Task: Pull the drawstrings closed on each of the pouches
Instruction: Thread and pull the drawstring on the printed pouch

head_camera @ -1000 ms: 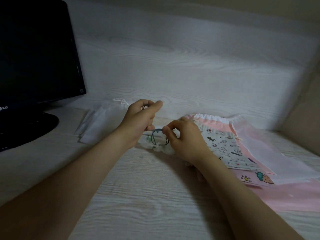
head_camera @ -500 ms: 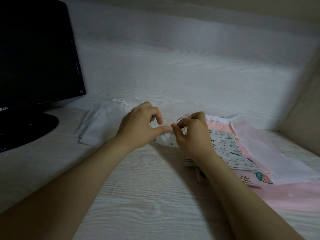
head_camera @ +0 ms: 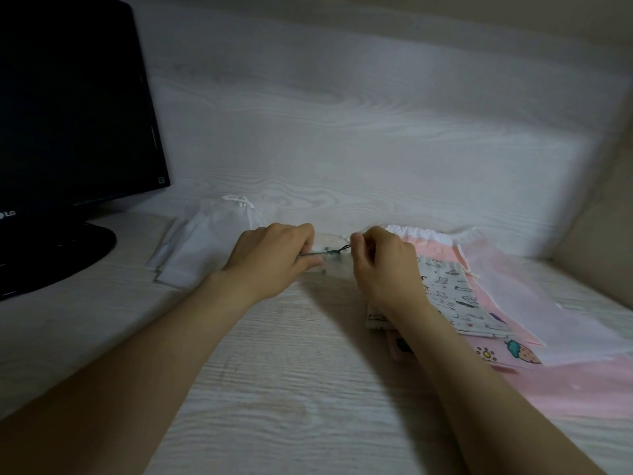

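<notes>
Matt, pale wood grain across the desk [head_camera: 274, 389], faintly ridged; same finish up the back panel [head_camera: 342, 132]. Glossy black plastic on the monitor [head_camera: 68, 114]. Sheer gauzy cloth for the white pouch [head_camera: 205, 241], matt woven cloth on the printed pouch [head_camera: 459, 296], smooth surface on the pink pouch [head_camera: 575, 385]; thin dark cord [head_camera: 339, 250].

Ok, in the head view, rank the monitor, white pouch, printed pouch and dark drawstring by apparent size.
1. monitor
2. white pouch and printed pouch look alike, and the right hand hides part of the printed one, so they stay unranked
3. dark drawstring
</notes>
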Motion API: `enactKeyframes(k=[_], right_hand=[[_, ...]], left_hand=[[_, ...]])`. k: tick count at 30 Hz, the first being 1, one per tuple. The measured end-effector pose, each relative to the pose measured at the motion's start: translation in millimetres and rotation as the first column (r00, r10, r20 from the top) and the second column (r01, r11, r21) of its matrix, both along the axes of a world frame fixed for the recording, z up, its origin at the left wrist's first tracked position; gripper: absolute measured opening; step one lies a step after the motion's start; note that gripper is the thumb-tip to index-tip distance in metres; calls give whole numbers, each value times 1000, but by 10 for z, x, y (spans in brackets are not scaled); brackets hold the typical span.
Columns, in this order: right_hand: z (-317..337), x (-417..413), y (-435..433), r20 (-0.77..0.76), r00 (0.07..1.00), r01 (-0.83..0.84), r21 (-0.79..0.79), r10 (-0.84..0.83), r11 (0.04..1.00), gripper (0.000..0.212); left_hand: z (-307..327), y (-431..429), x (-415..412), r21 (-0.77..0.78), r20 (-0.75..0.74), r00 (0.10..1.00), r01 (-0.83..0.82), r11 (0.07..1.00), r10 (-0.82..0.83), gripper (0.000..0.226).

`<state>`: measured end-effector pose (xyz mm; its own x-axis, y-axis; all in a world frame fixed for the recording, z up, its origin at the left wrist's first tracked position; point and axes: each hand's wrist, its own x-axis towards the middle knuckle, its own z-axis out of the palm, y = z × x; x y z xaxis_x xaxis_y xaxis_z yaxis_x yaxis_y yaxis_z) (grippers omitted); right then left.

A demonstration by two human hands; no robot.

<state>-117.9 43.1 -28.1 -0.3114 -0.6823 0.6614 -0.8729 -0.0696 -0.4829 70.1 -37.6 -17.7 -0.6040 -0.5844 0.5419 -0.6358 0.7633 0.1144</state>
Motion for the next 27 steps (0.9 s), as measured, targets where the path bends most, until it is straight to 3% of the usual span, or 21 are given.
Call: enactKeyframes(k=[6,11,14,20,27], right_hand=[[-27,-30,-20,-114,993,35,65,-28,997,45],[-31,24,-6,-131,986,-82,142,101,986,19],[-33,28,7,-104,978,-163,164,182,973,21],[-31,87,49,-114,960,-226,232,257,946,26],[15,92,74,-114,972,-172,238,203,956,25]], left_hand=[[16,1,-4,49,-33,991,-129,990,131,36],[28,72,-27,150,-23,987,-153,977,159,19],[14,89,-25,183,-38,994,-97,978,106,24],[-48,-11,-57,43,49,998,-40,998,37,38],[-60,-8,-98,77,-105,994,-30,997,38,42]])
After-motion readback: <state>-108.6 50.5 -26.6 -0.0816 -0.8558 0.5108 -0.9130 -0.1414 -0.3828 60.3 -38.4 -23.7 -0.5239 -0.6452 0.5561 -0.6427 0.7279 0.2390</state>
